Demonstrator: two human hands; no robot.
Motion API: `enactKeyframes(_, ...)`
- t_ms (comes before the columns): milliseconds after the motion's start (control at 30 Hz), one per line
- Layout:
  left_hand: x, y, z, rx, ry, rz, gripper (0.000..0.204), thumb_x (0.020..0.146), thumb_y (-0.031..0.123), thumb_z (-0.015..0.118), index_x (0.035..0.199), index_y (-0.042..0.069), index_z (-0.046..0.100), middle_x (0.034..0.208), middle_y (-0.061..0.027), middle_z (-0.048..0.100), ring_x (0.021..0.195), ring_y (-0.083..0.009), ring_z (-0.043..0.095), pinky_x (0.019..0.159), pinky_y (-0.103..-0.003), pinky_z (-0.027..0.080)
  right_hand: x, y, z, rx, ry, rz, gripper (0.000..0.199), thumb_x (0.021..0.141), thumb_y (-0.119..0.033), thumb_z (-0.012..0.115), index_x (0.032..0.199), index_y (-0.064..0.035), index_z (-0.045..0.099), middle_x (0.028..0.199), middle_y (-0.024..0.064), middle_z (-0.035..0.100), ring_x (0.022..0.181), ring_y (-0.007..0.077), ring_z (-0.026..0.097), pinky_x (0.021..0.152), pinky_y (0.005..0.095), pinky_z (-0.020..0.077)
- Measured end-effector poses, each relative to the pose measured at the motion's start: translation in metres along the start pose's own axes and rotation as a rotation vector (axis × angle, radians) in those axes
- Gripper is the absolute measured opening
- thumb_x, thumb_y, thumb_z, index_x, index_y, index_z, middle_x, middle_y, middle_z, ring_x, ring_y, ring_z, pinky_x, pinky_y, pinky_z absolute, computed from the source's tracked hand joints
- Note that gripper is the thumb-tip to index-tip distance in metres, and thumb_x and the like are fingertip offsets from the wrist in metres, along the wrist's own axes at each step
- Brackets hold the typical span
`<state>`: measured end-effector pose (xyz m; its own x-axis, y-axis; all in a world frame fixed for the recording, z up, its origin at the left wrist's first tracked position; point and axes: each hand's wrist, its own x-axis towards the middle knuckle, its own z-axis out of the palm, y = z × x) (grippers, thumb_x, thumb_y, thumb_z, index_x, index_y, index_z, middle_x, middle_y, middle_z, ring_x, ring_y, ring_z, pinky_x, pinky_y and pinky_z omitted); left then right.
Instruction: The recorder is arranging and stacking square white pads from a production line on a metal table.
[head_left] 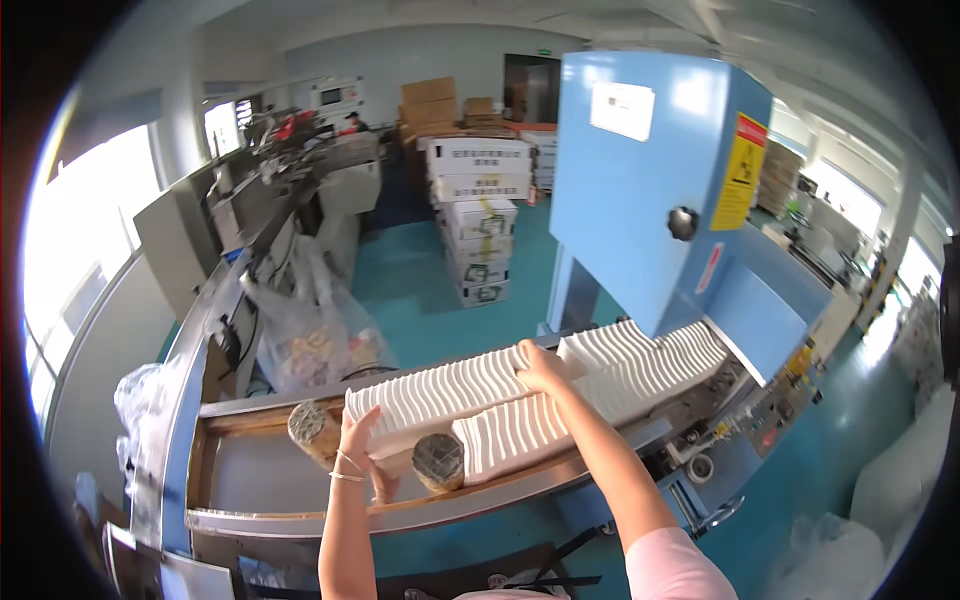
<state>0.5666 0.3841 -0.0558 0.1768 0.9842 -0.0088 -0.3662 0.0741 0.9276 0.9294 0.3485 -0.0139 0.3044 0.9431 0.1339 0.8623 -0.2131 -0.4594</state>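
Two long rows of white folded tissues stand on edge in a metal trough. My left hand (362,447) presses against the left end of the back row (440,390), thumb up on top and fingers low in front. At the other end of this section, my right hand (541,368) grips from above, beside a small gap before further tissues (605,345). Between both hands the section is held together. The front row (515,435) lies under my right forearm. Two round-ended, tape-wrapped blocks (438,462) sit near my left hand, one by each row's left end.
A tall blue machine housing (640,180) with a black knob rises over the trough's right end. The trough's metal front rail (290,522) runs close to me. A clear plastic bag (320,335) hangs beyond the left side. Stacked cartons (480,230) stand on the green floor behind.
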Motion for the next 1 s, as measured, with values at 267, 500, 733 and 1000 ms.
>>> enactKeyframes(267,-0.075,0.081,-0.013,-0.212,0.11,0.205,0.04,0.079,-0.001,0.061,0.116,0.007,0.05,0.102,-0.0032,0.059,0.092,-0.0136,0.058,0.08,-0.028,0.048,-0.039,-0.1,-0.043,0.195,0.257,-0.276,0.053,0.066,-0.014,0.066,0.116,-0.0152,0.047,0.095,0.0172,0.062,0.09,0.0357,0.059,0.073,0.044,0.0473)
enactKeyframes(500,-0.224,0.15,-0.134,-0.092,0.437,0.493,0.059,0.078,0.003,0.06,0.132,0.003,0.035,0.113,-0.0078,0.054,0.105,-0.0195,0.052,0.092,-0.03,0.04,-0.119,-0.276,-0.02,0.301,0.212,-0.612,0.056,0.065,-0.013,0.067,0.118,-0.0165,0.048,0.095,0.0151,0.062,0.088,0.0352,0.06,0.072,0.0418,0.0481)
enactKeyframes(733,-0.472,0.161,-0.317,-0.092,1.002,0.553,0.055,0.081,0.01,0.059,0.13,0.0,0.037,0.116,-0.0086,0.052,0.108,-0.0201,0.05,0.094,-0.032,0.037,-0.277,-0.51,0.116,0.353,-0.212,-0.914,0.058,0.066,-0.019,0.067,0.12,-0.0206,0.046,0.096,0.0143,0.061,0.085,0.0338,0.061,0.07,0.0423,0.0496)
enactKeyframes(1000,-0.712,0.151,-0.387,0.055,1.579,0.381,0.066,0.079,0.015,0.064,0.135,0.002,0.031,0.123,-0.0101,0.049,0.115,-0.0215,0.045,0.101,-0.033,0.03,-0.479,-0.655,0.276,0.005,-0.842,-1.336,0.071,0.072,-0.027,0.06,0.136,-0.0187,0.03,0.11,0.026,0.054,0.089,0.0418,0.059,0.083,0.0467,0.0473)
